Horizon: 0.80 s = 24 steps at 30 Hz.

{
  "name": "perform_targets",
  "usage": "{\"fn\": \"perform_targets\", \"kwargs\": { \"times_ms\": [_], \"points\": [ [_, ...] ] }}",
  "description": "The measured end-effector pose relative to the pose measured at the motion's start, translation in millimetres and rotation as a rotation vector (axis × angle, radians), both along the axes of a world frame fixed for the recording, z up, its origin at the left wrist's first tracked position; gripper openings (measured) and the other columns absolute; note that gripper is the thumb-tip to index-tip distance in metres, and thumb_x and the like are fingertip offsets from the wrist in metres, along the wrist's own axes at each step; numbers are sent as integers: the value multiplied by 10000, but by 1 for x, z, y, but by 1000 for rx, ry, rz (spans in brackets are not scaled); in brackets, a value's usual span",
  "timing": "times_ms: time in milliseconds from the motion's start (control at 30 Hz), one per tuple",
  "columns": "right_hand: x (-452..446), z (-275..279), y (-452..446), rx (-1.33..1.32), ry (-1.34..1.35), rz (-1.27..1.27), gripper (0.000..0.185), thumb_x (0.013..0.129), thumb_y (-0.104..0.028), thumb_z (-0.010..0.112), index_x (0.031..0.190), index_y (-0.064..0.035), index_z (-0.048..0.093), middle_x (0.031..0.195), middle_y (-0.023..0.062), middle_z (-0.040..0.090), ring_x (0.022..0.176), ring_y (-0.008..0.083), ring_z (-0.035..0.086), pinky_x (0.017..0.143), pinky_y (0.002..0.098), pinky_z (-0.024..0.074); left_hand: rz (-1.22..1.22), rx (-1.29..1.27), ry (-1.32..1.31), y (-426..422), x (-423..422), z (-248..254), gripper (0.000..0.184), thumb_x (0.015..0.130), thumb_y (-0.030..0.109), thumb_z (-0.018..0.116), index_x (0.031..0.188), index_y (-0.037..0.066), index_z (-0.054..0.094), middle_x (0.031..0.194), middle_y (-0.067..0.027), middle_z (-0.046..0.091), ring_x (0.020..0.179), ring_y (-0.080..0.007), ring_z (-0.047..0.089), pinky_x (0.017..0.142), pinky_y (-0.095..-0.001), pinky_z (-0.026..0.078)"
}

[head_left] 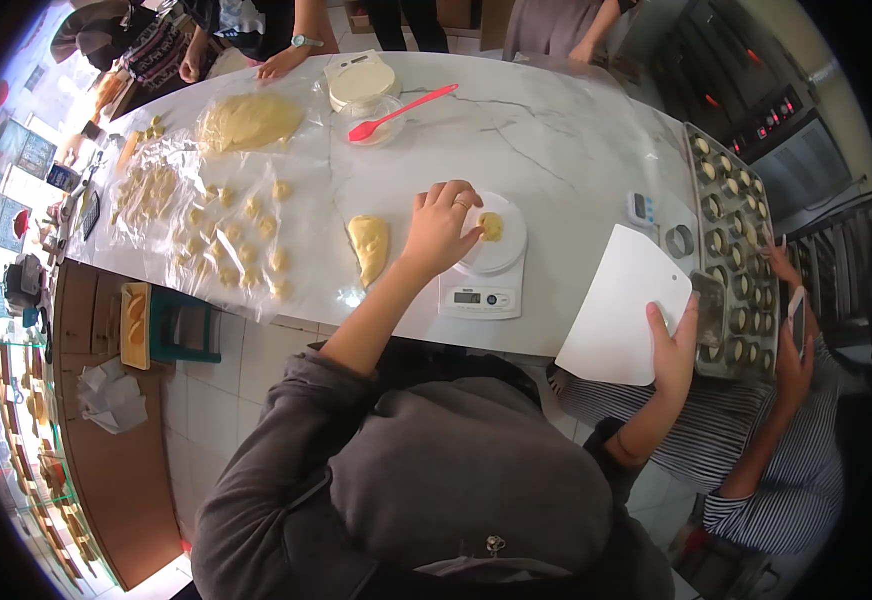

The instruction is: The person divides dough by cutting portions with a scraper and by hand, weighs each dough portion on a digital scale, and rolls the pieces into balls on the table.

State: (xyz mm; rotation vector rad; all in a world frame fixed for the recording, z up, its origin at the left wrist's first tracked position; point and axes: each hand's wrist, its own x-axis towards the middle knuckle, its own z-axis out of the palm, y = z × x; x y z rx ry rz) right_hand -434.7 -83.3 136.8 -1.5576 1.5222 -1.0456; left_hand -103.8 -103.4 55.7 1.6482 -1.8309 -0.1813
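Observation:
A small piece of dough [491, 227] lies on the round plate of a white kitchen scale [482, 302]. My left hand [444, 228] hovers over the plate's left side, thumb and fingers apart, the thumb tip right beside the dough; whether they touch I cannot tell. My right hand [672, 345] grips a flat white dough scraper [616, 300] by its right edge, with a small hole in one corner. A larger wedge of dough [369, 248] rests on the marble table [546, 150], left of the scale.
Plastic sheeting at the left bears several dough balls [246, 250] and a big dough mass [251, 122]. A red spatula [403, 112] lies across a bowl. At the right are a timer [641, 208], a metal ring [679, 240] and a tray of molds [713, 207]. Other people stand around the table.

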Motion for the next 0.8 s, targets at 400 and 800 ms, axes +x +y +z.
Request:
{"fn": "perform_targets", "kwargs": {
  "times_ms": [400,800],
  "points": [
    [-1,-3,-3,-21,26,55,462,843,-123,582,1234,31,391,1139,154,499,1047,222,476,924,323,359,194,-22,22,19,27,6,346,697,27,580,1024,136,591,1175,-31,493,1134,-276,419,923,-429,326],
    [8,1,-7,-8,25,60,422,840,-107,579,1201,33,411,1111,141,511,1020,206,485,908,316,371,213,-36,-31,21,33,6,298,718,57,585,1001,143,617,1186,-15,493,1154,-265,412,954,-434,314]
  ]
}}
